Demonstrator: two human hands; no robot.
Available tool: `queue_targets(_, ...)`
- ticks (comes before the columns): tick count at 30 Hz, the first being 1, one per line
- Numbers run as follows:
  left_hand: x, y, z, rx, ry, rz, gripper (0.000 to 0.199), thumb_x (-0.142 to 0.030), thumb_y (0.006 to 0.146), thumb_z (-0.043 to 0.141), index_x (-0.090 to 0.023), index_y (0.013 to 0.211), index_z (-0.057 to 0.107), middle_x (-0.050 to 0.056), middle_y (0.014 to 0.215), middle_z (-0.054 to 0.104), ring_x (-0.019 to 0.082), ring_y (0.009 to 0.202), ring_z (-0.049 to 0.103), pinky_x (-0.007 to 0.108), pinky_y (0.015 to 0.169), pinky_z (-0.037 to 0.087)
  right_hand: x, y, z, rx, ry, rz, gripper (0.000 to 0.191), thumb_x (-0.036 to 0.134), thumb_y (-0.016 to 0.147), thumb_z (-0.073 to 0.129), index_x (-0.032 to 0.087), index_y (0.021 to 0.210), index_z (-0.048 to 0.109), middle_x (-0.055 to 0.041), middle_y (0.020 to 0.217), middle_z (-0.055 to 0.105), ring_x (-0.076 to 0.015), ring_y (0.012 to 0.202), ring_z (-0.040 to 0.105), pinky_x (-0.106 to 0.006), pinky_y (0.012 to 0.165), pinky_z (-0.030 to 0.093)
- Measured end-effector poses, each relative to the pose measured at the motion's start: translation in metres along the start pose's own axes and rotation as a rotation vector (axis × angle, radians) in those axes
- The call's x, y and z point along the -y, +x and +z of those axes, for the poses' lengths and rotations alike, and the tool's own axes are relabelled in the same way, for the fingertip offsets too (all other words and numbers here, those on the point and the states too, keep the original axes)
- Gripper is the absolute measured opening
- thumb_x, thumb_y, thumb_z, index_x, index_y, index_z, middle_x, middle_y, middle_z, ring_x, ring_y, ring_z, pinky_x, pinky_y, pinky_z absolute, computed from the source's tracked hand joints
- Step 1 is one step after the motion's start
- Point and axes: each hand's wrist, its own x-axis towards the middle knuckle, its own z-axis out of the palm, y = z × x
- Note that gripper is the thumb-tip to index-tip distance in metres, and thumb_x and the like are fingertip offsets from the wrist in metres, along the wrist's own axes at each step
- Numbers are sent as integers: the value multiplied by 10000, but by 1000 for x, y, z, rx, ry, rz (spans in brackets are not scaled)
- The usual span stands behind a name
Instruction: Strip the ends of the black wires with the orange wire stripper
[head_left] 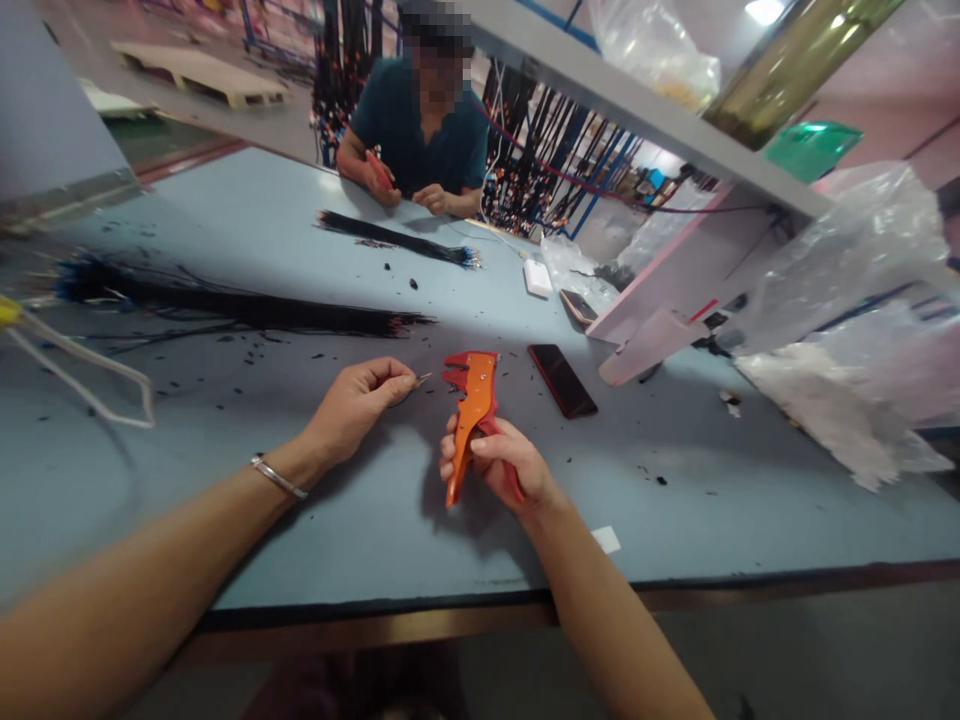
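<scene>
My left hand (369,400) pinches a thin wire (424,379) whose tip sticks out past the fingers toward the right. Wrapped round the handles of an orange and red wire stripper (477,400) is my right hand (501,462). The tool's red jaws point left and lie a short way right of the wire tip, apart from it. Behind my left hand, a long bundle of black wires (262,306) lies across the table. Right of the stripper is a dark phone (562,380) with a red edge.
Across the blue-grey table (360,560) a person (424,130) holds a red tool (379,170) near a smaller wire bundle (397,238). A white box (537,278), another phone (577,306), a shelf post (667,260) and plastic bags (840,400) stand at right. Wire scraps are scattered about.
</scene>
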Motion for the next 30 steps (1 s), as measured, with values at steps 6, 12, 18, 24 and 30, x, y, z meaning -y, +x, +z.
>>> queue_targets(6, -4, -1, 1, -20, 70, 63, 206, -374, 749, 641, -172, 707, 630, -23, 639, 541, 117, 605, 447, 230, 588, 366, -2, 1, -1, 16, -115, 8, 358, 247, 708, 718, 132, 1022, 590, -50, 837, 674, -189, 689, 684, -308, 620, 560)
queue_targets(12, -9, -4, 1, -11, 246, 151, 240, -397, 759, 596, -166, 710, 638, -9, 628, 571, 126, 595, 460, 232, 564, 367, -1, 0, 2, 21, -247, 13, 392, 253, 700, 744, 136, 1040, 588, -47, 839, 667, -173, 706, 663, -283, 600, 546)
queue_targets(18, -10, -5, 2, -85, 267, 153, 210, -380, 732, 598, -182, 675, 634, -10, 608, 574, 131, 580, 470, 232, 553, 364, 3, -2, 2, 10, -335, -43, 392, 264, 719, 727, 146, 1064, 581, -42, 823, 651, -178, 706, 642, -284, 594, 525)
queue_targets(24, -10, -6, -1, -93, 245, 172, 218, -385, 740, 605, -174, 695, 635, -13, 607, 554, 127, 577, 450, 233, 546, 348, 7, -5, 2, 30, -431, -69, 403, 287, 741, 714, 150, 1089, 565, -28, 797, 631, -164, 672, 600, -279, 588, 492)
queue_targets(30, -11, -10, -1, -52, 256, 235, 217, -364, 774, 586, -165, 699, 628, -9, 617, 565, 122, 581, 451, 231, 556, 357, 15, -10, 5, 16, -748, -149, 330, 290, 781, 680, 173, 1074, 583, -15, 813, 619, -140, 659, 537, -288, 657, 456)
